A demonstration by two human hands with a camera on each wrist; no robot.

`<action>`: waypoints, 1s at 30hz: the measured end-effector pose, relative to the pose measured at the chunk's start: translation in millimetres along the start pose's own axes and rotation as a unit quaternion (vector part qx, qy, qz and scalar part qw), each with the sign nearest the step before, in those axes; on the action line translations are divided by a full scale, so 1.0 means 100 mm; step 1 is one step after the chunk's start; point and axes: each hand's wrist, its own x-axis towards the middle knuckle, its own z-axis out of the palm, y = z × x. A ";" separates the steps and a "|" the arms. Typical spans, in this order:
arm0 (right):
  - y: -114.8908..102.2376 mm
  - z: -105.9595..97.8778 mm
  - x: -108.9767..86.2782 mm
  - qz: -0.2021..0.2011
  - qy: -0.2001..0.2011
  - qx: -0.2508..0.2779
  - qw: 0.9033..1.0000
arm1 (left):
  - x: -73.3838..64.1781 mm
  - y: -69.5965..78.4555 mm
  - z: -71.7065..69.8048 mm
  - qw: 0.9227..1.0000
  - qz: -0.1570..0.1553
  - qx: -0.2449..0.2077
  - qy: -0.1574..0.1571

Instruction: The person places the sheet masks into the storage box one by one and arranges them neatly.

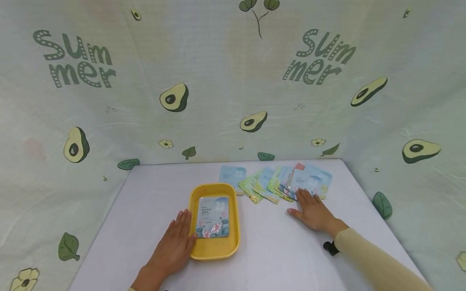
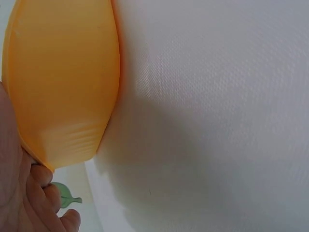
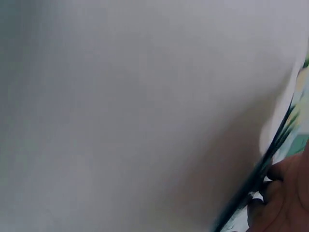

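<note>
The left hand (image 1: 174, 244), grip released, rests against the yellow tray (image 1: 214, 251) containing a floral sachet (image 1: 212, 217); the right hand (image 1: 314, 211), likewise released, touches fanned sachets (image 1: 277, 182) on the white desk (image 1: 265, 242).

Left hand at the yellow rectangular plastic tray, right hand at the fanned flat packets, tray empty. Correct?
Not quite: the yellow rectangular plastic tray isn't empty. The head view shows one flat, blue-grey rectangular packet with pink flowers lying in it. The rest holds: left hand at the tray, right hand at the fanned flat packets.
</note>
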 end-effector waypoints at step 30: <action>-0.23 -0.24 0.06 -0.013 0.066 -0.041 0.997 | 0.00 -0.02 0.00 1.000 0.004 -0.012 -0.007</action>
